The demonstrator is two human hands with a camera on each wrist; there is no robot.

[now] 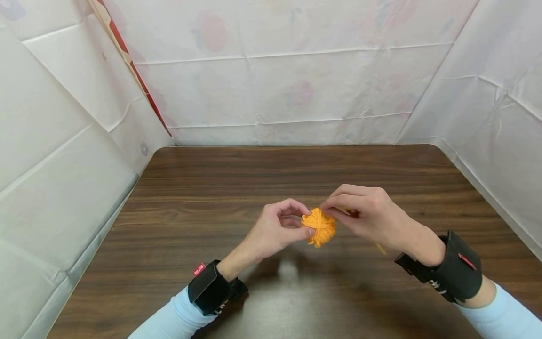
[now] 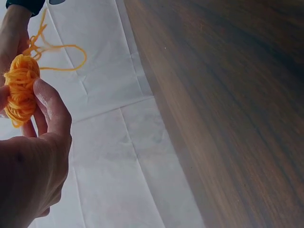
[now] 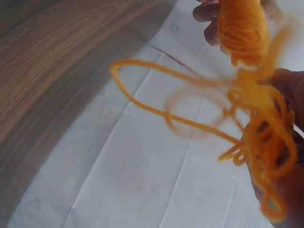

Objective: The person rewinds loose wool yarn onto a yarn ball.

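A small ball of orange yarn (image 1: 318,227) is held above the wooden table (image 1: 211,188), a little in front of me. My left hand (image 1: 304,221) pinches the ball between thumb and curled fingers; the thumb (image 2: 51,107) presses on the ball (image 2: 20,92). My right hand (image 1: 328,208) meets the ball from the right and pinches yarn at its top. Loose orange loops (image 3: 256,123) trail from the ball (image 3: 240,28) into my right hand. One strand (image 1: 380,247) hangs below that hand.
White creased sheets (image 1: 275,94) wall the table on the back, left and right. A red-edged strip (image 1: 127,56) runs down the back left corner. Both wrists wear black straps over light blue sleeves.
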